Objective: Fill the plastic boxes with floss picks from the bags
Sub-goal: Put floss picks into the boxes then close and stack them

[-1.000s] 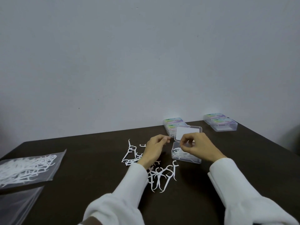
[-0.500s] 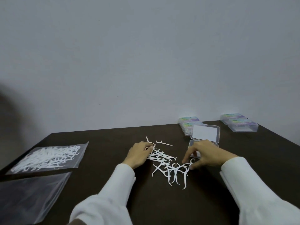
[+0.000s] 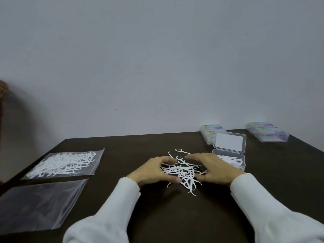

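Half a second ago the two hands lay apart, the left at the far-left fringe of the loose white plastic floss picks (image 3: pixel 182 172) and the right down by the box; now both have closed in and cup the scatter from 9 and 3 o'clock, raking it into one tighter heap on the dark brown bench (image 3: pixel 175 216). That reads as gathering a bunch to lift into the box, so the filling step is being set up, not yet done. The left hand (image 3: pixel 152 170) rests on the bench with its fingers gently curved against the heap's left edge; the right hand (image 3: pixel 212 168) mirrors it, fingers spread and relaxed, touching the picks. Neither hand has a pick pinched as far as can be seen. The open clear plastic box (image 3: pixel 241 159) with its raised lid sits just beyond the right hand at about 2 o'clock, a few picks already inside. A clear plastic bag full of white picks (image 3: pixel 64 163) lies well apart at 9 o'clock, with an emptied clear bag (image 3: pixel 38 204) nearer the person.
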